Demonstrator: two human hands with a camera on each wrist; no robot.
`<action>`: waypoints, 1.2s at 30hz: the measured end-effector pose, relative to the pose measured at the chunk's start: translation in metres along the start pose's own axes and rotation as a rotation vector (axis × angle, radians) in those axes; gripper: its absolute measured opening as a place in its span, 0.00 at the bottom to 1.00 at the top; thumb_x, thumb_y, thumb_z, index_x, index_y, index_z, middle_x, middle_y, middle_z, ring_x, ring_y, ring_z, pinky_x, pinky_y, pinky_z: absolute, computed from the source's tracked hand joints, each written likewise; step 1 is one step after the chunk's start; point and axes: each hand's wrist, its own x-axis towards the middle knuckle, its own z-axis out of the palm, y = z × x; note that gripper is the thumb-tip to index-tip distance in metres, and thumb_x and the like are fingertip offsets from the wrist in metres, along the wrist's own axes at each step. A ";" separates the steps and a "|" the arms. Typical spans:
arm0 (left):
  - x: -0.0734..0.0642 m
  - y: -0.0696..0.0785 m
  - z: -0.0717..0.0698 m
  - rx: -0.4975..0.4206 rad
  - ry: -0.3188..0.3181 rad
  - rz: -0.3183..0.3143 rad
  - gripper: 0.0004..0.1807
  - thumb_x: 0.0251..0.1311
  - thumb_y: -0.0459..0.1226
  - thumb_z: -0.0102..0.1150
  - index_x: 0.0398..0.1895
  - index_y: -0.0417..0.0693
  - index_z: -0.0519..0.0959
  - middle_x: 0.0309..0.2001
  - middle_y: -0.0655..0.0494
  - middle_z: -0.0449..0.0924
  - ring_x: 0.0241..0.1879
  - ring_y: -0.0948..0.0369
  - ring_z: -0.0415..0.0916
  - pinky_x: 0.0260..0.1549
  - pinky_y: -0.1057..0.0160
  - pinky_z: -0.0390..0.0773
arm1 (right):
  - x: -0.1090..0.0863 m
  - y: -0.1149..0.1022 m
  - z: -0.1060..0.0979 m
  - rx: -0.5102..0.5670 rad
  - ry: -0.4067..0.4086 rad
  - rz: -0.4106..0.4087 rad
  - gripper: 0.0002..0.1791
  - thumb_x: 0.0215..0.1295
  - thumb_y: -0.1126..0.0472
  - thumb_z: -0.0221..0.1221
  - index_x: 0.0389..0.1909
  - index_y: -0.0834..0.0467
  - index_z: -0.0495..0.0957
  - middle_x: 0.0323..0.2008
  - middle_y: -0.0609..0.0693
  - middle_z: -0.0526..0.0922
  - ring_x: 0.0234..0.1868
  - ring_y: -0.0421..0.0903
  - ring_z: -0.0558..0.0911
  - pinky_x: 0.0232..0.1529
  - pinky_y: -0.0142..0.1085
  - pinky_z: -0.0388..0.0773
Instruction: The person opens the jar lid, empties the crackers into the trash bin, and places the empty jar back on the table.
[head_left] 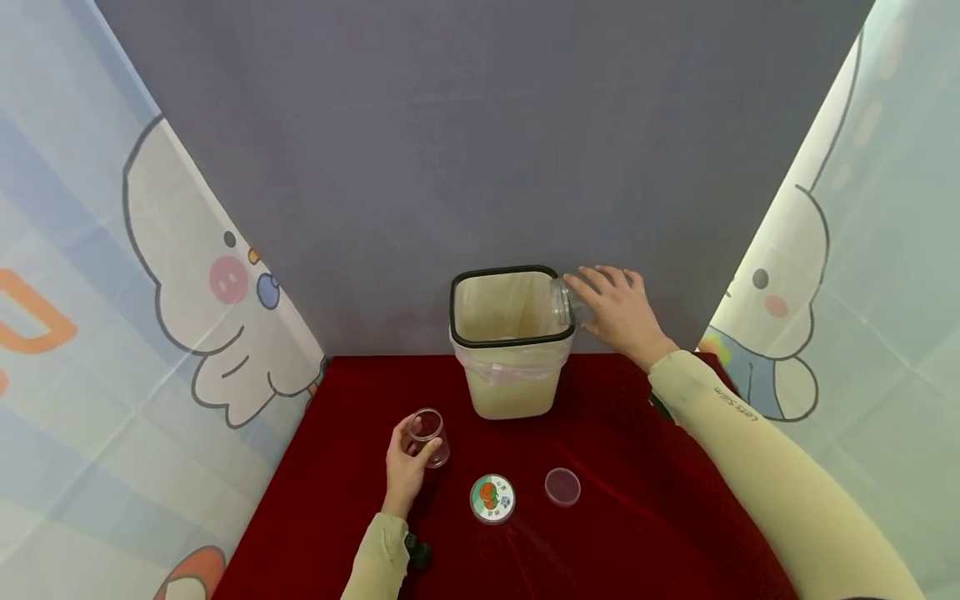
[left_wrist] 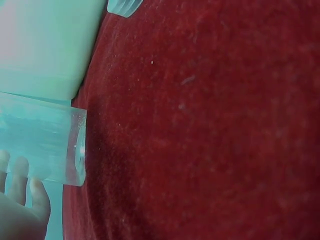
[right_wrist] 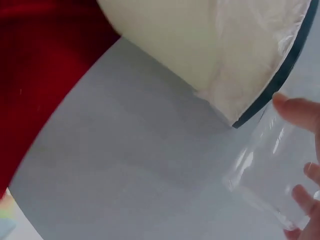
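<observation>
My left hand [head_left: 406, 468] grips a clear jar [head_left: 437, 452] upright on the red cloth, its mouth uncovered. In the left wrist view, fingertips [left_wrist: 37, 187] lie against the see-through side of this jar [left_wrist: 40, 135]. Over the right rim of a cream trash bin [head_left: 513, 387], my right hand [head_left: 618, 310] holds a second clear jar [head_left: 562, 302] tipped on its side, mouth toward the bin. The right wrist view shows thumb and fingers around that jar [right_wrist: 270, 170], close to the bin's dark rim [right_wrist: 270, 90]. Whether anything is inside it cannot be made out.
A round lid with an orange fruit picture [head_left: 492, 498] lies on the red cloth [head_left: 630, 533], with a plain clear lid [head_left: 562, 487] to its right. A thin liner [head_left: 472, 358] folds over the bin's rim. A grey wall [head_left: 480, 167] stands behind, printed curtains [head_left: 202, 292] at the sides.
</observation>
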 end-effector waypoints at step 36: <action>0.002 -0.002 -0.003 -0.013 -0.024 -0.018 0.37 0.55 0.30 0.73 0.68 0.35 0.67 0.64 0.36 0.71 0.65 0.43 0.67 0.60 0.38 0.63 | -0.095 -0.017 0.059 0.588 0.146 0.582 0.52 0.47 0.57 0.77 0.71 0.61 0.59 0.63 0.63 0.66 0.63 0.62 0.68 0.61 0.62 0.65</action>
